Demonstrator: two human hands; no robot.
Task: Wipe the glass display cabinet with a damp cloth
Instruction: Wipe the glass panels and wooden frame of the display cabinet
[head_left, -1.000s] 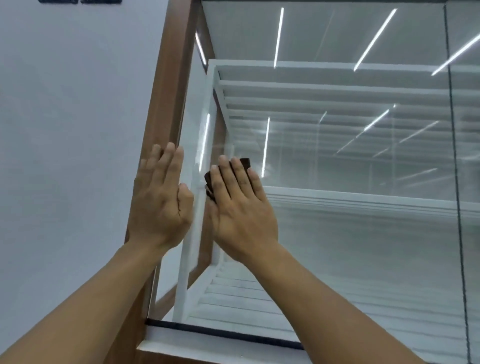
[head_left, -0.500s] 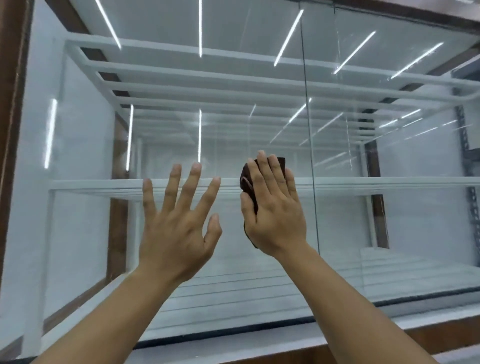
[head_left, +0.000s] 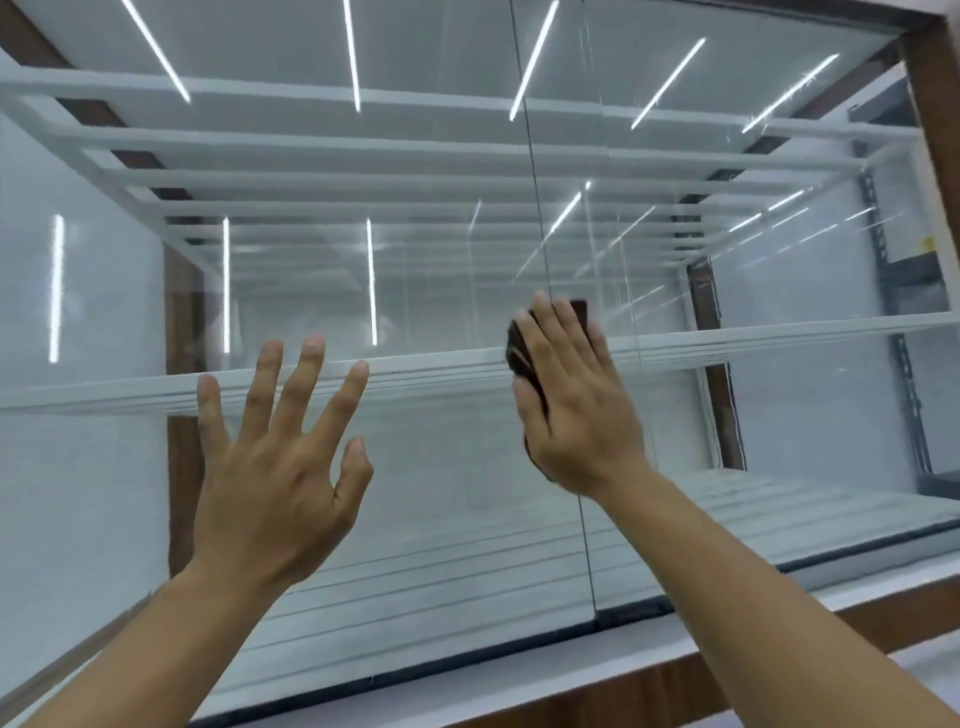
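Change: the right hand (head_left: 576, 405) and its cloth (head_left: 519, 353) have slid to the right since half a second ago. They were left of the seam (head_left: 540, 218) between the two glass panes and now lie across it. The gap between the two hands has grown.
Right hand: it lies flat on the cloth with fingers straight and close together, pointing up. It presses the cloth against the glass rather than curling round it.
Cloth: dark brown and folded small, it sits between the right palm and the front glass of the cabinet (head_left: 441, 493). It shows only past the fingertips and along the thumb side of the hand, at about the height of the white shelf (head_left: 779, 332).
Left hand: raised in front of the left pane, well apart from the cloth, it holds nothing. Its fingers are straight and spread wide. Whether they touch the glass cannot be told.
Cabinet: a brown wooden frame (head_left: 935, 156) edges the glass, with a dark strip (head_left: 467, 660) along the foot of the panes.
Reflections: long bright light strips (head_left: 353, 62) show in the glass.
Behind: a dark metal rack (head_left: 904, 395) shows through the right side.
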